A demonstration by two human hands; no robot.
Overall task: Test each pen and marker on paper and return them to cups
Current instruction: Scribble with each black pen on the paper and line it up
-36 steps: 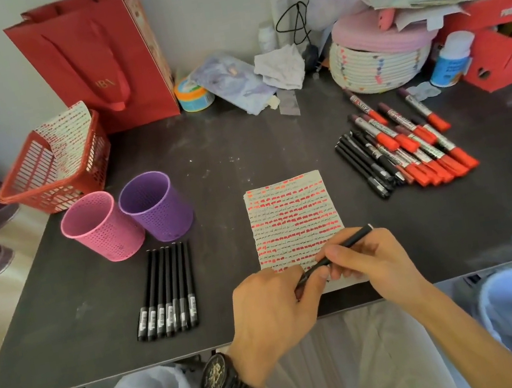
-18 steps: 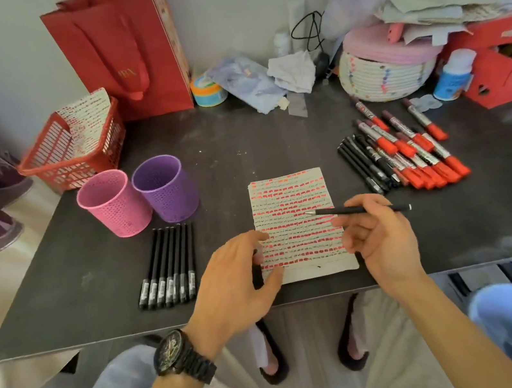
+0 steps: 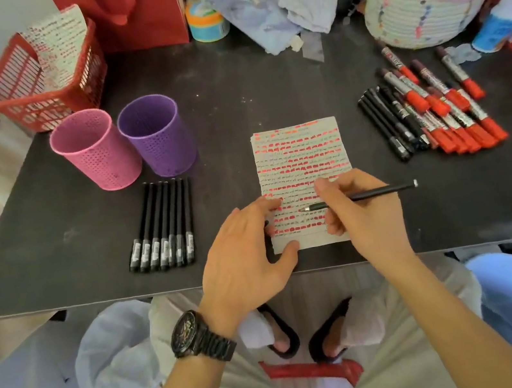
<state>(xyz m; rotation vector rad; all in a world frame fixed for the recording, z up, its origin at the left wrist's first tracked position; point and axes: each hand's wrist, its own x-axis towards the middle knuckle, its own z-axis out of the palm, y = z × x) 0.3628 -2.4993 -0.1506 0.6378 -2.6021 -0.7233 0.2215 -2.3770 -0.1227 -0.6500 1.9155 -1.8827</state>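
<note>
Pinched by the right hand point(image 3: 367, 219), a thin black pen point(image 3: 379, 191) lies almost level, tip over the lower rows of the paper point(image 3: 303, 159), ready to scribble I'd say. Fingers spread, the left hand point(image 3: 242, 263) pins the sheet's edge against sliding. Red dashes crowd the sheet. Beyond, a pink cup point(image 3: 96, 156) and a purple cup point(image 3: 159, 139) wait.

No text legible, marker labels point(image 3: 444, 114) — blurred

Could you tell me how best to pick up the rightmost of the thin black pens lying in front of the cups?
Probably pinch the rightmost thin black pen at mid-barrel, from above and from its right: that side faces bare dark table, while its left is crowded by the neighbouring pen.
</note>
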